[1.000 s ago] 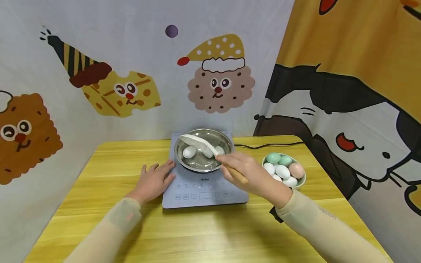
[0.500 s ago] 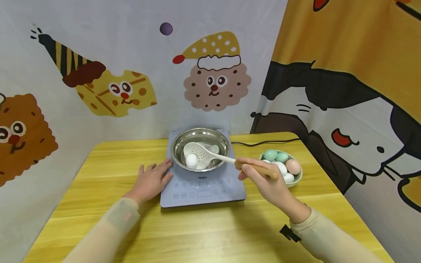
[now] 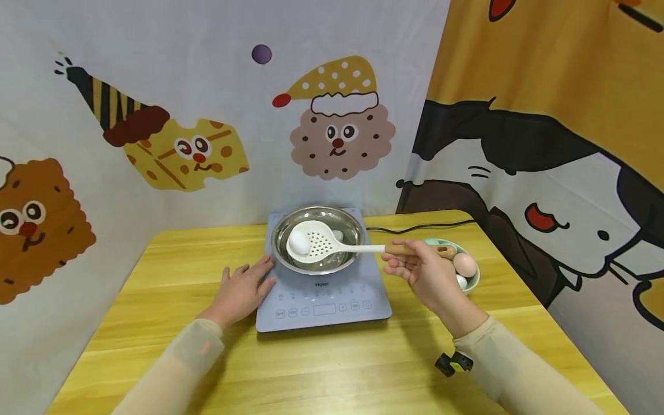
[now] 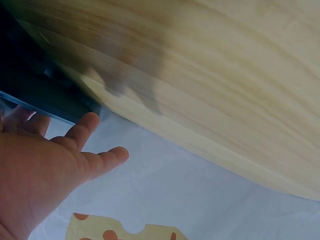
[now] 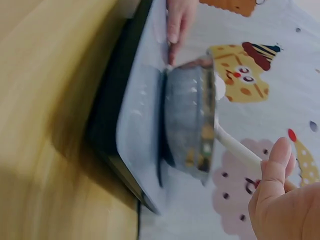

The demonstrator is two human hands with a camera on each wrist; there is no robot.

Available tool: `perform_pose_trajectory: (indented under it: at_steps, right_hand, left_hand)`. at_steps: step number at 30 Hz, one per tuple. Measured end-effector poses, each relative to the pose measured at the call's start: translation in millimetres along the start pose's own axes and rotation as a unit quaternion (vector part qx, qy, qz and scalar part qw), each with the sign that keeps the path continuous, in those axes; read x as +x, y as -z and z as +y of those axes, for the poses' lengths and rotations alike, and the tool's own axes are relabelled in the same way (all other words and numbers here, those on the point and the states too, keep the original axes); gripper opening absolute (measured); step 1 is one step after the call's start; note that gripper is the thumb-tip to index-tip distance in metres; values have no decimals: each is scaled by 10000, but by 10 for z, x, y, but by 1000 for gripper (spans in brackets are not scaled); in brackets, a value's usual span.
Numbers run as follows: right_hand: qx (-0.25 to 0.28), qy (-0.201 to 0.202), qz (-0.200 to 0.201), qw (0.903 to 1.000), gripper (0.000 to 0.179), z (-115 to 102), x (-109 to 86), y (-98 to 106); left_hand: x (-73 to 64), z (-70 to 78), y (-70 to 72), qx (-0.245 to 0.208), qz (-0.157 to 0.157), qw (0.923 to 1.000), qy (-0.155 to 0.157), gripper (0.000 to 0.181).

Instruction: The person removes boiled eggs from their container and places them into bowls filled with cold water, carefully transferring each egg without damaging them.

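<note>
My right hand (image 3: pixel 433 279) grips the wooden handle of a white slotted skimmer (image 3: pixel 327 245); in the right wrist view its white neck (image 5: pixel 237 147) slants out past the pan's rim. A white egg (image 3: pixel 298 242) sits on the skimmer's head, which overlaps the steel pan (image 3: pixel 317 269) in the head view. Behind the head, a pale egg (image 3: pixel 338 235) shows inside the pan. The pan stands on a lilac induction cooktop (image 3: pixel 321 295). My left hand (image 3: pixel 242 293) rests with spread, fairly straight fingers against the cooktop's left edge, also seen from the left wrist as a hand (image 4: pixel 40 167) beside it.
Partly behind my right hand stands a pale green bowl (image 3: pixel 476 278) of several eggs, with a pinkish egg (image 3: pixel 464 266) on its right. A black cord (image 3: pixel 420 227) runs along the back of the wooden table (image 3: pixel 321 369), where a printed curtain (image 3: pixel 218 57) hangs.
The skimmer has turned from reaching down into the pan to lying level, raised with a white egg on its head. My right hand has moved right and rolled palm up; my left stayed put.
</note>
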State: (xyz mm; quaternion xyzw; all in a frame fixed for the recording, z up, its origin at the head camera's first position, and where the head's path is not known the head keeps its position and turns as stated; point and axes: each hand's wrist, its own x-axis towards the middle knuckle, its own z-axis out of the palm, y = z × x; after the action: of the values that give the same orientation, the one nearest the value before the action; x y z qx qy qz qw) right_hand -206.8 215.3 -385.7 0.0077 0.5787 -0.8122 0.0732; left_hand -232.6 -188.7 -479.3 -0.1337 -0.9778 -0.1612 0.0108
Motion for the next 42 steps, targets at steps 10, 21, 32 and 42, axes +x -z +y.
perform_pose_trajectory:
  at_steps: [10,21,32,42]
  right_hand:
    - [36,1038,-78,9946,34,-526,-473,552]
    - [205,704,497,9961,39,-331,-1130,1270]
    - [1722,-275,1229,9770,44,-96,-1418,1502]
    - [2242,-650,1621,9588,53,-27,-1571,1627]
  left_hand:
    - [-6,-18,63,-143,82,9999,-35,57]
    - [-84,-81,108,-210,81,9997,32,59]
    - [-52,-40,50,-253,36,9997,-41,59]
    - [1,20,-34,-269,-130,9995,-114,60]
